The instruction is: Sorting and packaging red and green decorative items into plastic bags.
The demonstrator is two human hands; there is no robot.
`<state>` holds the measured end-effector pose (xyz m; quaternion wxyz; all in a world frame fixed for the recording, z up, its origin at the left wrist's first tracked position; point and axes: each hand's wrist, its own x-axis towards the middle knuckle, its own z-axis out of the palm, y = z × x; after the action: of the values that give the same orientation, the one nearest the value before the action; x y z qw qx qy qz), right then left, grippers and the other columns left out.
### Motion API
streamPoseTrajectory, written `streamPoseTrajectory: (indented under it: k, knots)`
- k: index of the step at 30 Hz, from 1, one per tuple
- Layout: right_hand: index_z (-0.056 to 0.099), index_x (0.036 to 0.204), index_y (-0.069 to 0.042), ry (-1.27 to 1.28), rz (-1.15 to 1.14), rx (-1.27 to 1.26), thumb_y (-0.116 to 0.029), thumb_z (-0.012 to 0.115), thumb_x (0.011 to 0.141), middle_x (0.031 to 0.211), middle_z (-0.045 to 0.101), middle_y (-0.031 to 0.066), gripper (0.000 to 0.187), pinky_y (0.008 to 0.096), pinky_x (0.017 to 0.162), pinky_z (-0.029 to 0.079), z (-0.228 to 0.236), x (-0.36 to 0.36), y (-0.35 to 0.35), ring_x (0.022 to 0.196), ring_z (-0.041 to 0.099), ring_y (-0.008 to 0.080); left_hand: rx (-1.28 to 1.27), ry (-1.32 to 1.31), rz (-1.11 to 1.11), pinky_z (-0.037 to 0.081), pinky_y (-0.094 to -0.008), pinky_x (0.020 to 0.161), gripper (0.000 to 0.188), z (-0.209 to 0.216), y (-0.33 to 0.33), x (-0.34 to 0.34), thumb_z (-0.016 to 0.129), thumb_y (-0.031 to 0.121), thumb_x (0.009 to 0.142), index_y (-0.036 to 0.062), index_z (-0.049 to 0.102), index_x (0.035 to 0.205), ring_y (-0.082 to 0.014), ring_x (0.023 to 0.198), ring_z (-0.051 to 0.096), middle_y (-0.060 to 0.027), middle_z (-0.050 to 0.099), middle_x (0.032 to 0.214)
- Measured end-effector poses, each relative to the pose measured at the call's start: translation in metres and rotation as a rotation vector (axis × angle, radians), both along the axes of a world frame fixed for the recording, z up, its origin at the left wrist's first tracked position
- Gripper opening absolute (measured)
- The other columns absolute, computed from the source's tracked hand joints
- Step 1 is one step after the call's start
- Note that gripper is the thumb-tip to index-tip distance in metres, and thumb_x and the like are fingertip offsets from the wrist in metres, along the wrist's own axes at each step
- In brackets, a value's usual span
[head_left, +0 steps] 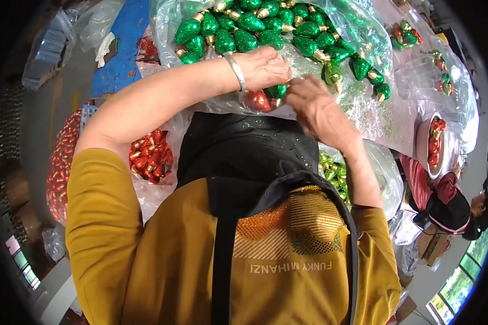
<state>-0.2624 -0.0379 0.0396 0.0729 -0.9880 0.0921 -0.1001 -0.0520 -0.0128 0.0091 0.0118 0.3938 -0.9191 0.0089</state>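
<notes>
My left hand (264, 67), with a silver bangle at its wrist, is closed with its fingertips bent inward; what they grip is hidden. My right hand (319, 105) meets it from the right, its fingers curled and smeared by motion. Just below the fingers, between the hands, a green glitter bulb ornament (277, 91) and a red glitter bulb ornament (258, 101) lie near the table's front edge; whether a hand touches them I cannot tell. Beyond them is a heap of green glitter bulb ornaments (250, 22) with gold caps, on clear plastic sheeting (358, 100).
Below the table edge, a bag of red ornaments (150, 157) is at left and a bag of lighter green ones (335, 172) at right. A larger red bag (65, 179) stands far left. Mixed clusters (405, 34) lie at right, near a white bowl (424, 146). Another person (477, 208) is far right.
</notes>
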Motion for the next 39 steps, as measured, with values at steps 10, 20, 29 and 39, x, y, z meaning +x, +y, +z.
streamPoseTrajectory:
  k: [10,20,29,39]
  knots:
    - [0.057,0.082,0.004,-0.131,0.271,0.463,0.008,0.057,0.061,0.095,0.059,0.0147,0.021,0.0419,0.091,0.044,-0.007,0.000,-0.023,0.104,0.054,0.0336,-0.125,-0.272,0.173,0.037,-0.0351,0.089,0.031,0.012,-0.013,-0.008,0.068,0.014,0.071,0.0091,0.056,0.099,-0.0187,0.111,0.046,-0.0062,0.053,0.104]
    - [0.062,0.088,0.002,-0.151,0.241,0.486,0.006,0.056,0.067,0.092,0.062,0.0155,0.022,0.0391,0.096,0.044,-0.004,-0.009,-0.041,0.102,0.058,0.0313,0.029,0.177,0.419,0.049,-0.0426,0.074,0.051,0.003,-0.028,0.000,0.076,0.017,0.068,0.0048,0.047,0.108,-0.0315,0.092,0.060,-0.0128,0.060,0.101]
    - [0.065,0.102,0.001,0.280,-0.885,0.142,-0.034,0.067,0.080,0.093,0.067,0.0209,0.042,0.0348,0.073,0.050,-0.110,-0.051,-0.152,0.078,0.065,0.0296,0.155,0.170,0.425,0.050,-0.0417,0.067,0.037,0.003,-0.038,0.005,0.077,0.022,0.068,0.0019,0.056,0.091,-0.0338,0.075,0.062,-0.0153,0.061,0.077]
    - [0.057,0.114,0.005,0.023,-0.837,0.713,-0.027,0.065,0.078,0.089,0.069,0.0151,0.049,0.0360,0.075,0.049,-0.043,-0.042,-0.130,0.082,0.065,0.0253,0.114,0.243,0.384,0.050,-0.0417,0.071,0.030,-0.008,-0.038,0.013,0.077,0.023,0.065,0.0007,0.058,0.074,-0.0333,0.082,0.061,-0.0158,0.060,0.076]
